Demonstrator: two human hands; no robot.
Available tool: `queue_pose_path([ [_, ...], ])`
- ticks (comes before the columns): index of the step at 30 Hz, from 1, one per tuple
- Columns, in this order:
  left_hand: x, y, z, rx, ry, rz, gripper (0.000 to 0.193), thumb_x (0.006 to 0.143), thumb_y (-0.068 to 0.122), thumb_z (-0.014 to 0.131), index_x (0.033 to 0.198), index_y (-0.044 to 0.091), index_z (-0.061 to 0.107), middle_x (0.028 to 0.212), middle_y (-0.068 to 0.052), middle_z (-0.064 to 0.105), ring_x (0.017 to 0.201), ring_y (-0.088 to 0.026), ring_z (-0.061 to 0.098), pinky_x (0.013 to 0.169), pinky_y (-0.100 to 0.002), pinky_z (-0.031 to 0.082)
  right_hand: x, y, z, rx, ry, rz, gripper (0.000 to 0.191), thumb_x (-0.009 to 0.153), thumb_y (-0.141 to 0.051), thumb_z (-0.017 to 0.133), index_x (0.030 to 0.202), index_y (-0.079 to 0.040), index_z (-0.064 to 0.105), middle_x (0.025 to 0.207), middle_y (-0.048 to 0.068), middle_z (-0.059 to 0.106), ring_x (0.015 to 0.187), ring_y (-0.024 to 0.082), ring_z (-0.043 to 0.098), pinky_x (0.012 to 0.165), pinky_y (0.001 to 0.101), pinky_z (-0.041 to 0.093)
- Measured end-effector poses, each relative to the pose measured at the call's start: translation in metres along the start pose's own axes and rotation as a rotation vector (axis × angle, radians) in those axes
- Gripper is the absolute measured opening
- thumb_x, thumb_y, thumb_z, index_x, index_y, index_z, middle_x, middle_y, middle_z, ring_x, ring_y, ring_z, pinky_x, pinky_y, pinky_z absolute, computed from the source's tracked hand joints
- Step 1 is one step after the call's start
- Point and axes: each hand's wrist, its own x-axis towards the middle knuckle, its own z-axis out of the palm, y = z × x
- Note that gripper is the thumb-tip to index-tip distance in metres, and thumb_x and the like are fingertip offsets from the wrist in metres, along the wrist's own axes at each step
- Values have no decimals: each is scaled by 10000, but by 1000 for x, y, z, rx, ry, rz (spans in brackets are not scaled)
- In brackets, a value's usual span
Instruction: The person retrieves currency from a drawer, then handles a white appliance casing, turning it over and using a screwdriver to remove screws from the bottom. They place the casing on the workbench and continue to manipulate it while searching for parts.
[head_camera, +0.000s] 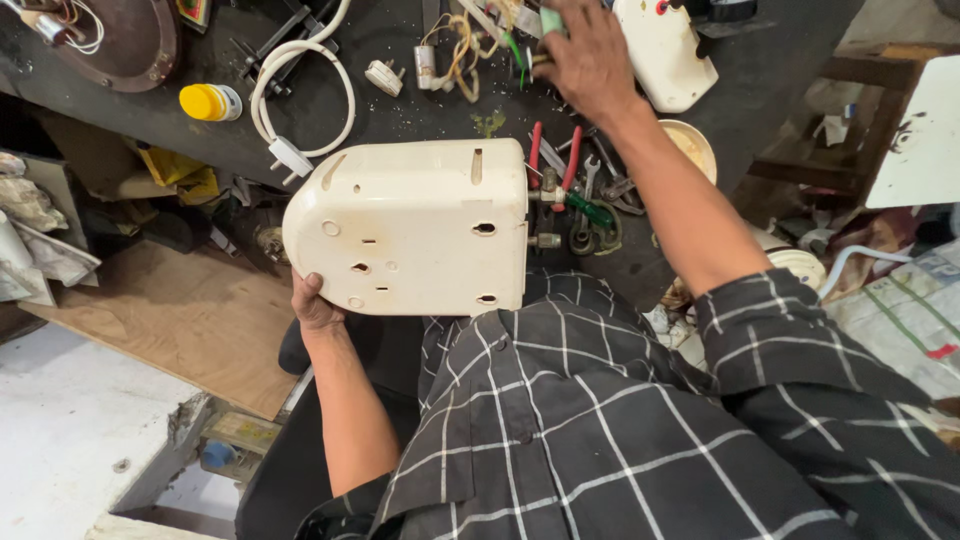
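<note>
While the left hand grips the lower corner of a cream casing, the casing rests at the bench edge against the person's lap, flat back facing up, brass fittings at its right side. The right hand reaches across the bench, fingers closed on a green-handled tool among loose wires. Red pliers lie just beside the casing. A white cable and a yellow cap lie further left.

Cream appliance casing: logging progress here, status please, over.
Left hand grips cream casing at its rounded end. Right hand reaches into wires on bench; hold unclear. Pliers beside the casing.
</note>
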Motion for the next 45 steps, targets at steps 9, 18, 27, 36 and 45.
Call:
queue_pose_path([
  [9, -1, 1, 0, 3, 6, -12, 946, 714, 289, 838, 1485, -87, 440, 1341, -205, 613, 1205, -331, 645, 1046, -438, 559, 13, 5, 5, 231, -16, 241, 279, 986, -298, 831, 1058, -56, 712, 1233, 149, 593, 1118, 352, 583, 903, 490, 476],
  [18, 0, 1, -1, 15, 7, -16, 947, 708, 297, 818, 1486, -77, 431, 1342, -197, 610, 1211, -326, 642, 1055, -433, 554, -32, -43, 12, 330, -112, 275, 330, 1043, -247, 749, 1303, -63, 663, 1482, 158, 518, 1298, 323, 567, 1111, 438, 530],
  [27, -1, 1, 0, 29, 9, -3, 932, 713, 308, 812, 1475, -85, 447, 1339, -202, 619, 1201, -326, 647, 1051, -432, 554, -11, -27, 11, 163, -72, 552, 701, 983, -309, 799, 1539, -69, 446, 1538, 289, 338, 1348, 491, 441, 1114, 573, 407],
  [36, -2, 5, 4, -4, -22, -24, 904, 730, 278, 825, 1471, -88, 460, 1333, -203, 626, 1191, -319, 652, 1033, -430, 560, -45, 0, -3, 150, -113, 355, 605, 1046, -137, 719, 1573, -68, 431, 1642, 215, 357, 1443, 400, 460, 1239, 511, 409],
  [45, 0, 4, 3, 24, 4, -6, 906, 730, 298, 823, 1468, -79, 456, 1326, -194, 624, 1193, -312, 649, 1033, -422, 558, -3, 33, -20, -186, 31, 323, 697, 797, -119, 816, 1436, -41, 549, 1374, 179, 530, 1263, 405, 480, 948, 532, 407],
])
